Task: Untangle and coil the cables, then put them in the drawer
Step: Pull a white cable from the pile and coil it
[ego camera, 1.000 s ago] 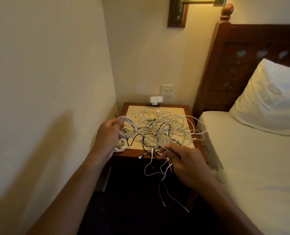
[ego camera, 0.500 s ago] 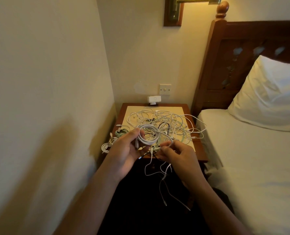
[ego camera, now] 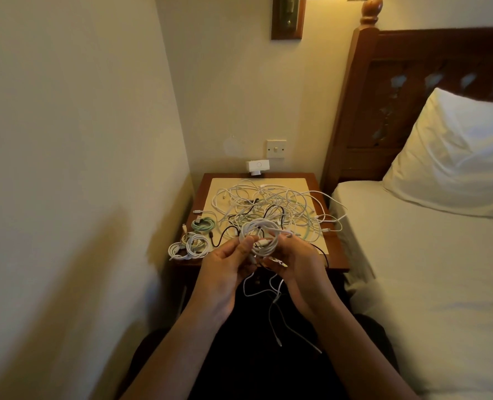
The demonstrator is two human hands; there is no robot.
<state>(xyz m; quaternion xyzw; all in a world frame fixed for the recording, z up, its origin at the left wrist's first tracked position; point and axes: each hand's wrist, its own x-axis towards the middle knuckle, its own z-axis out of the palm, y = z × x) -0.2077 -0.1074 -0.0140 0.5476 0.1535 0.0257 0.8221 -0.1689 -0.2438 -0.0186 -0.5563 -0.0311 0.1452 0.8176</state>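
While the left hand [ego camera: 227, 265] and right hand [ego camera: 298, 262] pinch a half-wound white cable coil [ego camera: 261, 236] above the front edge of the wooden counter [ego camera: 337, 258], the tangled heap of white and black cables [ego camera: 271, 204] lies behind; even, firmly held loops should prevent it springing apart.

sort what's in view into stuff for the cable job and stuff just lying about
For the job: white coil gripped by left hand and right hand; tangled cable pile on the nightstand; finished coils at its left edge.
Just lying about: pillow, bed, wall switch, white box below it, wall lamp.
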